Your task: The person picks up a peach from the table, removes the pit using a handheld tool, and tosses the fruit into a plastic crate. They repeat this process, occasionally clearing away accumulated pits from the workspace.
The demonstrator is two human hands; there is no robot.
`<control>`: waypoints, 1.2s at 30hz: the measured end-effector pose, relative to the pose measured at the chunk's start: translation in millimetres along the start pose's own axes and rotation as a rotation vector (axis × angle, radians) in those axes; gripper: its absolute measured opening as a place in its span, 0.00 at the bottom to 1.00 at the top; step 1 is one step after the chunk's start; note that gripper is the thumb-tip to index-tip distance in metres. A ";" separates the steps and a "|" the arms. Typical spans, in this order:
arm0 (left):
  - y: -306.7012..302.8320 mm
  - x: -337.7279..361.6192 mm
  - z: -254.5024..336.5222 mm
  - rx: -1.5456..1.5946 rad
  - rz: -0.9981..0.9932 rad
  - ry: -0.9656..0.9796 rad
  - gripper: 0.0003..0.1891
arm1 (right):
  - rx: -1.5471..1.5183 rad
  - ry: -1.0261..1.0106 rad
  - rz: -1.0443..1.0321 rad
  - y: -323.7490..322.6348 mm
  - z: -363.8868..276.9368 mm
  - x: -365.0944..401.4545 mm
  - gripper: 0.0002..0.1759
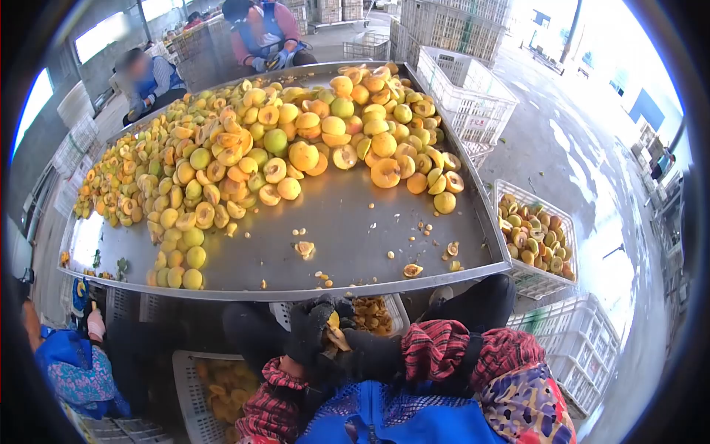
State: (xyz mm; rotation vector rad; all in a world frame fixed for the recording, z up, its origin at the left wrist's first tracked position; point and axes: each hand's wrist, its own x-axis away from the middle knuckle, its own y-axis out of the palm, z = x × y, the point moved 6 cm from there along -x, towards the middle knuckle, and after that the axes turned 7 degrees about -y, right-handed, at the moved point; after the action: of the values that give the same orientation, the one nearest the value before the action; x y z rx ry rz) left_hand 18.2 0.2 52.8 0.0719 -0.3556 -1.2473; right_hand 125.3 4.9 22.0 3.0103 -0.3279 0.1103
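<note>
Both of my hands wear black gloves and meet just below the near edge of a metal table [333, 214]. My left hand [307, 325] is closed around a piece of yellow peach [334, 321], part of which shows between the fingers. Close against it is my right hand [362, 354], its fingers closed near a pale tan object [339, 339] whose kind I cannot make out. Heaped across the table are whole and halved yellow peaches [303, 155]. Under my hands, a white crate [399, 314] holds orange-brown peach pieces [371, 314].
Peach halves fill a white crate [536, 280] right of the table. Another white crate [569, 340] stands near my right elbow, and one with peaches [194, 399] at lower left. Stacked crates [462, 96] rise behind. A co-worker [81, 362] sits at left; two people work across the table.
</note>
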 end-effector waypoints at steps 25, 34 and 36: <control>5.1 -11.2 -17.5 -0.023 -0.264 0.115 0.21 | -0.162 0.291 0.026 -2.6 -19.1 9.0 0.16; -13.8 -11.4 -26.7 -0.528 0.186 0.492 0.23 | -0.280 0.322 0.098 2.5 -39.1 13.1 0.15; -23.4 -26.5 -26.8 0.481 0.131 0.040 0.24 | -0.009 0.287 0.091 -3.4 -41.8 21.1 0.13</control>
State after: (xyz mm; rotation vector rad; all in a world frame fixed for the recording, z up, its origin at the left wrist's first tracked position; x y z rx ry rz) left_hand -2.2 13.7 15.9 0.4766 -0.6105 -1.0087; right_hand 144.1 8.7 64.9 2.9140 -0.4320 0.5403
